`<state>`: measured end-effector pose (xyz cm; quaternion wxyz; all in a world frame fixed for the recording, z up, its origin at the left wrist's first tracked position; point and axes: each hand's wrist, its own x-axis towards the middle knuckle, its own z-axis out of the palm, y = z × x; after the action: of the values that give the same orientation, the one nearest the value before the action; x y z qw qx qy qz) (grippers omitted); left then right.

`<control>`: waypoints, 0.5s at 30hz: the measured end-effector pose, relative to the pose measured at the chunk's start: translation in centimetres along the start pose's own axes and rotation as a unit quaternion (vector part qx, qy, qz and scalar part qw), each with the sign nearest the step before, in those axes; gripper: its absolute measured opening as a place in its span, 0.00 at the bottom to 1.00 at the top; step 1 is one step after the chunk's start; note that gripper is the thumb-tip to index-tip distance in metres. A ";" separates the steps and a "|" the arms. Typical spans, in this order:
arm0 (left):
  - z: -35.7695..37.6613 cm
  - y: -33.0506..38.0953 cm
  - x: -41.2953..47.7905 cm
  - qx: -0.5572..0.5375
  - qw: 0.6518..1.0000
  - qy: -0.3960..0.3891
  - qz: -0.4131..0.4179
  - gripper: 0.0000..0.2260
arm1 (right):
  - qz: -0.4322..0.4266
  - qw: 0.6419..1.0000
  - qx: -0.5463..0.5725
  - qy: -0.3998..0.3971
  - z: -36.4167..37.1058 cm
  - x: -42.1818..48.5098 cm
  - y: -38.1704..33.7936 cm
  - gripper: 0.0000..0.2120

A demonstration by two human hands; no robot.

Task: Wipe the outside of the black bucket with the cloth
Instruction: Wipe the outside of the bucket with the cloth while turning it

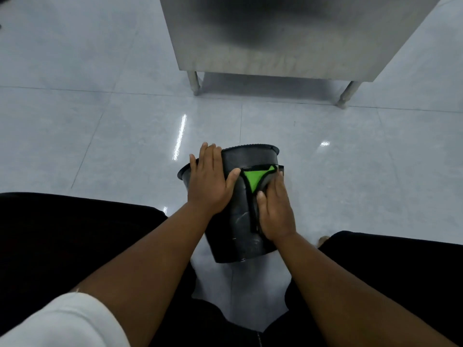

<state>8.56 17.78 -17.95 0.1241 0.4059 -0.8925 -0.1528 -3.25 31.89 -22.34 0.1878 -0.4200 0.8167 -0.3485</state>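
Between the person's knees, on the pale tiled floor (100,136), lies the black bucket (238,229), tipped on its side with its flat base toward the camera and its ribbed rim pointing away. Draped over its upper wall is the cloth (255,180), bright green with a dark border; one corner is spread out near the rim and a dark edge runs down the bucket's side. The right hand (274,212) lies flat on the cloth, fingers together, pressing it against the bucket; its grip is an open palm laid on the fabric, not a closed fist. The left hand (210,182) rests palm-down on the bucket's left side near the rim, fingers spread wide, thumb reaching toward the green corner and just touching it. Both forearms are bare; a white sleeve (62,321) shows at the lower left. Black trousers (62,229) fill both lower sides. Farther off stands a stainless steel cabinet (275,33) on short metal legs.
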 end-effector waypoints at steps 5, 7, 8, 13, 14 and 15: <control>-0.1 -1.2 -0.6 -0.010 1.000 0.009 -0.018 0.32 | 0.186 0.974 0.126 -0.019 -0.6 1.1 1.6 0.21; -0.2 -1.7 -1.1 -0.017 0.999 0.017 -0.028 0.31 | 0.140 0.984 0.109 -0.007 -0.4 0.8 0.2 0.23; -0.3 -2.0 -1.3 -0.016 0.999 0.020 -0.030 0.31 | 0.095 0.992 0.088 -0.002 -0.3 0.5 -0.6 0.27; -0.6 -2.4 -1.1 -0.006 1.000 0.018 -0.023 0.29 | -0.194 0.951 -0.234 -0.055 1.4 -2.5 -4.3 0.38; -0.6 -2.6 -1.0 -0.012 0.999 0.019 -0.023 0.28 | -0.222 0.939 -0.253 -0.071 1.7 -3.1 -4.5 0.39; -0.8 -2.7 -1.0 -0.020 0.999 0.023 -0.018 0.28 | -0.237 0.934 -0.257 -0.079 1.8 -3.4 -4.4 0.39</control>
<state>11.33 16.71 -18.36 0.1498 0.4232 -0.8786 -0.1630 2.21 32.14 -20.31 0.0492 -0.6612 0.7378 -0.1266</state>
